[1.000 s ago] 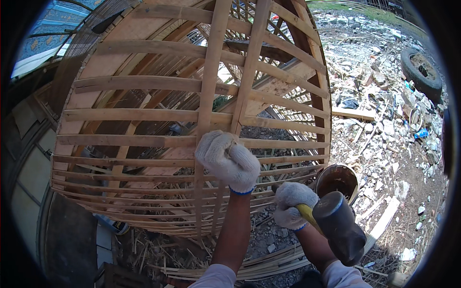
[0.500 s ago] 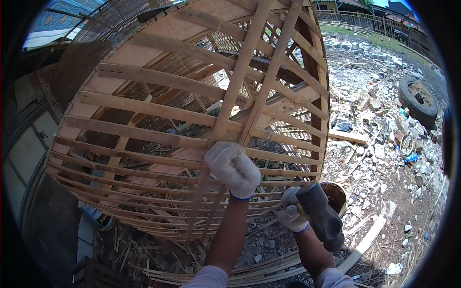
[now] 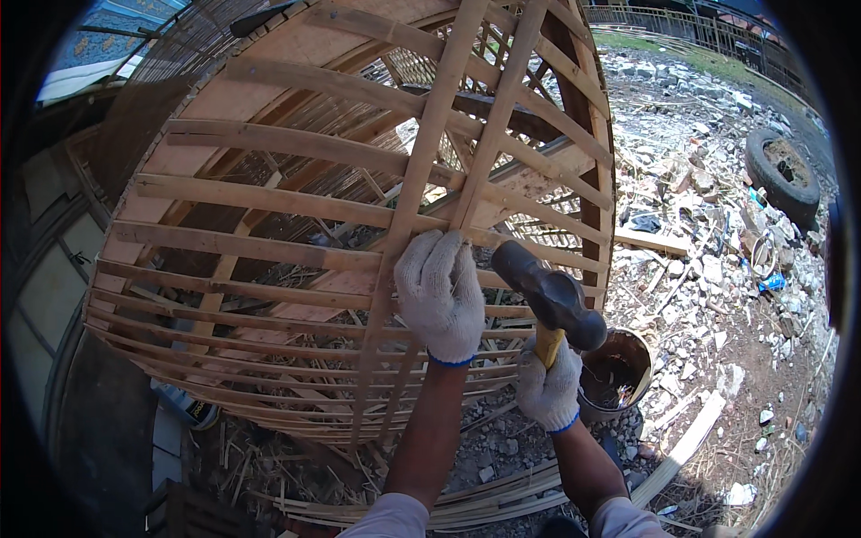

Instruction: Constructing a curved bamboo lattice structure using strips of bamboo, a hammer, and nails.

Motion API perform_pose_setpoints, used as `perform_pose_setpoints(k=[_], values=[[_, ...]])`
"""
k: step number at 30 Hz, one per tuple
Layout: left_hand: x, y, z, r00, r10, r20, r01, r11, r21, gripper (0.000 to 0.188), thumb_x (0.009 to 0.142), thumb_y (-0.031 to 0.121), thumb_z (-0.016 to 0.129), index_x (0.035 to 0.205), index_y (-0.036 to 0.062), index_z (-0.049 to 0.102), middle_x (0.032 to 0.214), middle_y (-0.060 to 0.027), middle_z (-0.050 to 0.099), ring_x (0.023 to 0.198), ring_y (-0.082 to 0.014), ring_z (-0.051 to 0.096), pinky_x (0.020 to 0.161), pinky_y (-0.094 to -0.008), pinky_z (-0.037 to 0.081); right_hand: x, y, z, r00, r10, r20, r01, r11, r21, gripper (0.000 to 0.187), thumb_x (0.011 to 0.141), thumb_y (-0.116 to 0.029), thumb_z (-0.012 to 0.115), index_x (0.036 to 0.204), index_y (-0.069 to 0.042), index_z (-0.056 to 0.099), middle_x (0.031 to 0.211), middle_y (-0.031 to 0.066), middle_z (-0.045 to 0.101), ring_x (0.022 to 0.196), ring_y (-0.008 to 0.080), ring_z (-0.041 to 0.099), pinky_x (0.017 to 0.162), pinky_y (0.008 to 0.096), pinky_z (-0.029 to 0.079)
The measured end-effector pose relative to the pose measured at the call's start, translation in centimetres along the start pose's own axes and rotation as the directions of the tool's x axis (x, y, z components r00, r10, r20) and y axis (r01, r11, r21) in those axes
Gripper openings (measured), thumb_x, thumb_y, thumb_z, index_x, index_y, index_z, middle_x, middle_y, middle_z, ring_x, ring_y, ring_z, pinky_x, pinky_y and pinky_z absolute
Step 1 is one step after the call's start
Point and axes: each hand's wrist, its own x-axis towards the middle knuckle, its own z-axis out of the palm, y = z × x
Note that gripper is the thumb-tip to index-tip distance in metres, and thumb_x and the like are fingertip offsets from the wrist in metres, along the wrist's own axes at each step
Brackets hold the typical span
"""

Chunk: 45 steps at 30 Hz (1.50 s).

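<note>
In a white knit glove, my left hand (image 3: 439,291) rests against the wooden lattice frame (image 3: 260,193), its bent fingertips together at the foot of a slanting slat (image 3: 489,148). Whatever is between those fingertips is too small to make out. Beside it, my gloved right hand (image 3: 549,386) grips a hammer (image 3: 554,296) by its yellowish handle. The dark metal head is raised, a short way right of my left hand and apart from the wood. Horizontal slats cross two long slanting slats just above my left fingers.
A round bucket (image 3: 617,372) with small things inside stands right of my right hand. Long thin strips (image 3: 489,502) lie on the ground near me. An old tyre (image 3: 782,175) sits on the rubble at right. A container (image 3: 186,405) stands at lower left.
The hammer has swung up and left, its head now level with my left hand. My left hand has turned, its fingers now pointing up against the slats.
</note>
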Motion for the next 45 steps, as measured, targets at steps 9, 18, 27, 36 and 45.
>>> perform_pose_setpoints(k=[9, 18, 27, 36, 45], values=[[-0.5, -0.6, 0.2, 1.0, -0.003, 0.003, 0.003, 0.999, 0.042, 0.027, 0.085, 0.004, 0.08, 0.11, 0.0064, 0.072, 0.112, -0.0108, 0.068, 0.106, -0.0305, 0.064, 0.088, -0.0429, 0.055, 1.5, -1.5, 1.1, 0.984, 0.176, -0.034, -0.177, 0.984, -0.038, 0.011, 0.093, -0.009, 0.058, 0.084, -0.003, 0.057, 0.07, 0.0092, 0.06, 0.055, 0.0312, 0.059, 0.056, 0.0391, 0.047], [-0.4, -0.4, 0.2, 1.0, -0.007, -0.008, 0.008, 1.0, 0.021, 0.023, 0.085, -0.001, 0.078, 0.107, 0.0032, 0.074, 0.109, -0.012, 0.068, 0.103, -0.0283, 0.065, 0.087, -0.0394, 0.056, 0.9, 0.9, 2.3, 0.967, 0.248, -0.052, -0.243, 0.966, 0.082, 0.016, 0.096, -0.016, 0.055, 0.086, -0.003, 0.059, 0.066, 0.0107, 0.058, 0.056, 0.0284, 0.06, 0.055, 0.0374, 0.046], [-0.3, 0.6, 0.8, 0.999, 0.014, -0.031, -0.015, 1.0, -0.022, 0.028, 0.084, -0.001, 0.078, 0.111, 0.0048, 0.073, 0.112, -0.0114, 0.064, 0.104, -0.0294, 0.062, 0.086, -0.0397, 0.056, -1.6, -0.8, 0.5, 0.989, 0.065, -0.132, -0.035, 0.975, 0.219, 0.057, 0.104, -0.049, 0.047, 0.067, -0.005, 0.054, 0.057, 0.0021, 0.053, 0.048, 0.0143, 0.049, 0.047, 0.029, 0.034], [-0.4, -0.2, 0.3, 0.999, 0.042, 0.017, -0.042, 0.999, -0.002, 0.028, 0.093, 0.0, 0.069, 0.12, 0.0034, 0.064, 0.117, -0.0145, 0.059, 0.107, -0.029, 0.058, 0.086, -0.0401, 0.054, -16.9, 0.1, -6.3, 0.656, 0.709, 0.258, -0.57, 0.69, -0.446, 0.028, 0.091, -0.027, 0.068, 0.108, -0.006, 0.068, 0.08, 0.0191, 0.07, 0.079, 0.0389, 0.071, 0.07, 0.0468, 0.055], [-0.9, -1.6, 0.3, 0.99, 0.093, -0.107, -0.112, 0.974, -0.199, 0.019, 0.104, 0.011, 0.046, 0.116, -0.0013, 0.053, 0.112, -0.016, 0.051, 0.098, -0.0274, 0.053, 0.084, -0.0413, 0.048, -14.0, 0.3, -7.1, 0.862, 0.411, 0.299, -0.284, 0.878, -0.386, 0.031, 0.086, -0.017, 0.073, 0.114, -0.005, 0.067, 0.11, 0.0173, 0.069, 0.099, 0.0353, 0.068, 0.087, 0.0433, 0.055]])
